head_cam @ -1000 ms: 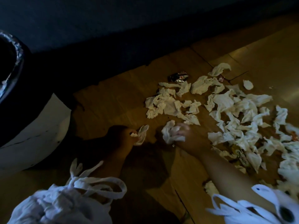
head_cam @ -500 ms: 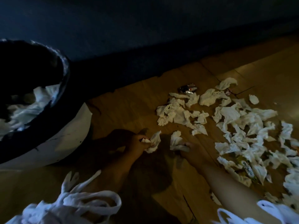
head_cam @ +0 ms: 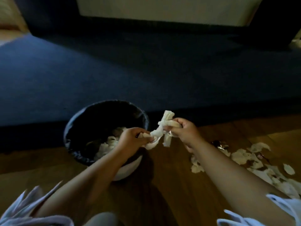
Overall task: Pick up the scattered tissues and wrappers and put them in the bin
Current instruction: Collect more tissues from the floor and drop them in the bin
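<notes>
**Two tissue wads held at the bin, release pending**

Left hand [head_cam: 130, 137]: fingers are curled round a crumpled tissue wad [head_cam: 153, 144], held over the right part of the bin [head_cam: 76, 152] opening. Right hand [head_cam: 184, 132]: a second wad [head_cam: 167, 118] is pinched between thumb and curled fingers, just outside the rim, above the floor. The wads touch between the hands; whether they are one piece cannot be told.

Reason, as judged: both loads are held together at rim height so that one drop clears both. The left load is over the opening. The right load needs a short shift leftward first, or its loose tails may be caught on the rim or land outside.

Bin: a black liner is folded over a pale body. White tissues inside [head_cam: 107, 144] are visible, so filling is part done.

Surface: brown wood floor [head_cam: 171, 185], dimly lit. Scattered tissues [head_cam: 241, 156] lie to the right, well apart from the bin, with a shiny wrapper [head_cam: 219, 144] at the edge nearest it. Much of the task is judged open.

Room: a dark blue surface [head_cam: 146, 70] is seen behind the bin; rug or upholstery cannot be determined. A pale panel [head_cam: 162, 10] is seen at top, and white sleeves [head_cam: 280, 207] at bottom.
</notes>
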`<state>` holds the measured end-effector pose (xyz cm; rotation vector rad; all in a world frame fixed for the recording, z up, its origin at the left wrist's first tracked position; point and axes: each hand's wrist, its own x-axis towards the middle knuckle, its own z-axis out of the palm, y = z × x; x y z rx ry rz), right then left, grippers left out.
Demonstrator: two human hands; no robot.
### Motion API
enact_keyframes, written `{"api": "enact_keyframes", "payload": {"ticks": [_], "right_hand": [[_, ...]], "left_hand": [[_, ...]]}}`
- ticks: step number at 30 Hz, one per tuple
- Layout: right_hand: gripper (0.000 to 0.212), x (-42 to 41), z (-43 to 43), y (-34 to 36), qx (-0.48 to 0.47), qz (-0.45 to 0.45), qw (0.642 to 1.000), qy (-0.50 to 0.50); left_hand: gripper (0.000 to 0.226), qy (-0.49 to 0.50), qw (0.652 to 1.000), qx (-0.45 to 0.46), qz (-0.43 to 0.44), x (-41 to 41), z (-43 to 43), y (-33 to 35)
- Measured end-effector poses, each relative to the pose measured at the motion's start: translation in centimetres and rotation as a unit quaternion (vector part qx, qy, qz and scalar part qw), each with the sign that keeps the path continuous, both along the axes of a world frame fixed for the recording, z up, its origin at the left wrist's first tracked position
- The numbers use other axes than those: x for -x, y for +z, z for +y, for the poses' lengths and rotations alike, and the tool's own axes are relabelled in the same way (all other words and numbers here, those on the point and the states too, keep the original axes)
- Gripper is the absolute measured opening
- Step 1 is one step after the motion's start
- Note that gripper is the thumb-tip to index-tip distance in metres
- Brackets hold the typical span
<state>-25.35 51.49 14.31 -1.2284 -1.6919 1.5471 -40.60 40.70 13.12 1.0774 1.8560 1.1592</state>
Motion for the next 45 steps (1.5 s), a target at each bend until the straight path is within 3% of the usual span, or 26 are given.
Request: {"api": "enact_keyframes", "payload": {"ticks": [4,7,11,14,22,30,35,40,43,45], "right_hand": [[0.016,6.9,-1.5,2.1,0.000,0.040,0.998,0.053],[0.009,10.8,-2.7,1.6,0.021,0.020,0.997,0.070],[0.026,13.5,-3.3,1.0,0.055,-0.002,0.997,0.061],[0.030,13.1,-3.3,1.4,0.073,0.005,0.996,0.053],[0.014,5.5,-1.9,1.2,0.064,0.038,0.997,0.024],[0.021,-13.3,-1.8,-5.2,0.067,-0.028,0.992,-0.107],[0.023,-27.8,-5.9,-12.0,0.171,-0.015,0.944,-0.283],[0.017,-39.3,-13.0,-17.6,0.246,-0.047,0.864,-0.437],[0.014,-43.9,-16.8,-20.2,0.225,-0.068,0.815,-0.530],[0.015,-45.7,-19.1,-21.7,0.197,-0.143,0.800,-0.548]], "left_hand": [[0.013,0.110,0.989,-0.013,0.098,5.9,-2.2,1.9],[0.021,0.152,0.978,0.012,0.144,8.6,-3.0,2.0],[0.040,0.167,0.969,0.052,0.173,10.0,-3.3,1.9],[0.039,0.181,0.963,0.045,0.195,9.7,-3.3,2.0],[0.024,0.080,0.986,-0.007,0.144,3.1,-0.2,1.6],[0.018,-0.175,0.975,0.025,0.132,-14.5,4.9,-3.3],[0.014,-0.303,0.944,0.091,0.094,-27.2,4.9,-9.3],[0.022,-0.402,0.886,0.201,0.114,-35.9,1.9,-15.8],[0.031,-0.449,0.846,0.252,0.140,-39.2,0.7,-18.1],[0.038,-0.468,0.827,0.264,0.165,-40.5,0.6,-19.4]]}}
